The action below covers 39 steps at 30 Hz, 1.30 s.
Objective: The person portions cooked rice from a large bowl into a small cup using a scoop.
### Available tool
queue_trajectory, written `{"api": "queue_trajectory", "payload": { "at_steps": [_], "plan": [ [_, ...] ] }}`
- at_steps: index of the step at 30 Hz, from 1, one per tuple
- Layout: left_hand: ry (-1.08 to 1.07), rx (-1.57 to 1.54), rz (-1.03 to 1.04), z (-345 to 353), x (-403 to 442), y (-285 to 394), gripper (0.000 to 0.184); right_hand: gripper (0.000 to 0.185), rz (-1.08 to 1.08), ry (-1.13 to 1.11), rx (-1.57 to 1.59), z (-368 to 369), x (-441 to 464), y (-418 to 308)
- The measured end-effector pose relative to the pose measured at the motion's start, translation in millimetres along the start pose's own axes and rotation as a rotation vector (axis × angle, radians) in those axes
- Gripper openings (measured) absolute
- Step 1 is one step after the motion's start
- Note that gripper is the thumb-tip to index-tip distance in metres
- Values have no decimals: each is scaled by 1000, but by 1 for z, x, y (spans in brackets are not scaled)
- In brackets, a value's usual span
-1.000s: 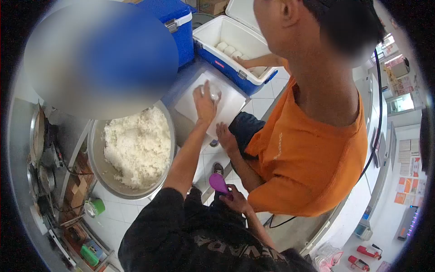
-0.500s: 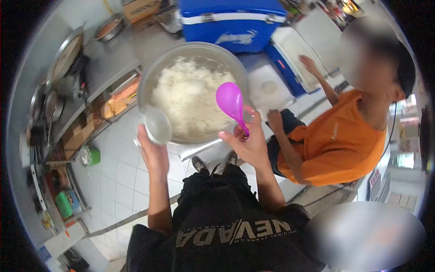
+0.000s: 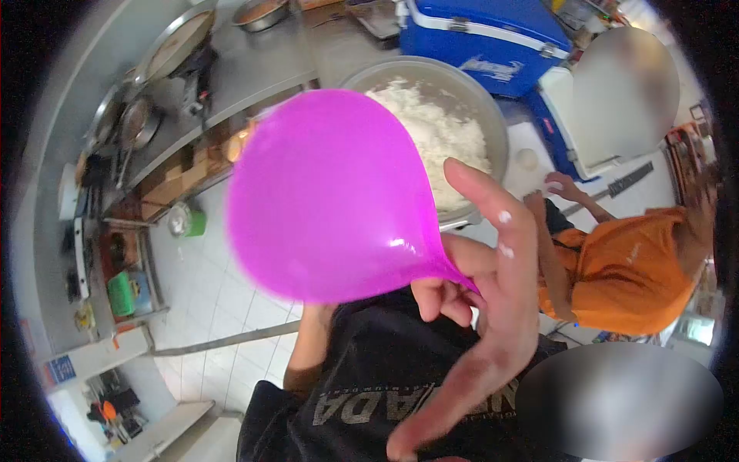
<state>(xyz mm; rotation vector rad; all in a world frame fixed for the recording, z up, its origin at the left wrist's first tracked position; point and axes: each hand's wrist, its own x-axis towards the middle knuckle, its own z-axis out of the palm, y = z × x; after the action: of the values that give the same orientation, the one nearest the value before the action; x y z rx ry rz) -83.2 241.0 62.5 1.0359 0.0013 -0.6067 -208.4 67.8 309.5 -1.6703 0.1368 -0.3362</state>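
Note:
My right hand (image 3: 504, 289) has its lower fingers curled round the thin handle of a purple serving spoon (image 3: 331, 200). The index finger points up and away from the handle, with white specks on it. Held close to the camera, the spoon's broad bowl fills the middle of the view. Behind it, a large metal pot (image 3: 500, 127) holds a heap of white rice (image 3: 454, 142). Of my left arm only the forearm (image 3: 309, 346) shows; the spoon hides the hand and anything in it.
A person in an orange shirt (image 3: 631, 269) stands at the right, one hand (image 3: 566, 187) near an open cooler (image 3: 581, 127). A blue cooler (image 3: 485, 42) sits behind the pot. Pans (image 3: 173, 50) line the metal counter (image 3: 269, 58) at left; a green container (image 3: 192, 222) stands below.
My right hand has lifted the purple spoon much nearer the camera. My left hand, which held a small bowl, has become hidden behind it. The view has shifted, with the pot now farther right.

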Motion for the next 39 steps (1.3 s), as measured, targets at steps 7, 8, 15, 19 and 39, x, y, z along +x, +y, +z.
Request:
{"api": "queue_trajectory", "payload": {
  "at_steps": [7,8,15,19,39],
  "plan": [
    [124,-35,169,-21,-14,-7,52,166,-92,-385,212,29,38,-13],
    [153,-41,198,-23,-17,-9,52,158,-23,-452,291,32,42,-16],
    [400,-112,421,-30,-34,-14,50,168,-232,-764,424,79,82,-23],
    [532,-183,503,-13,-44,-23,49,163,-323,-886,561,77,93,-14],
    [731,-436,156,106,-23,-19,61,54,-1255,-1296,250,-15,147,-37]
  ]
}}
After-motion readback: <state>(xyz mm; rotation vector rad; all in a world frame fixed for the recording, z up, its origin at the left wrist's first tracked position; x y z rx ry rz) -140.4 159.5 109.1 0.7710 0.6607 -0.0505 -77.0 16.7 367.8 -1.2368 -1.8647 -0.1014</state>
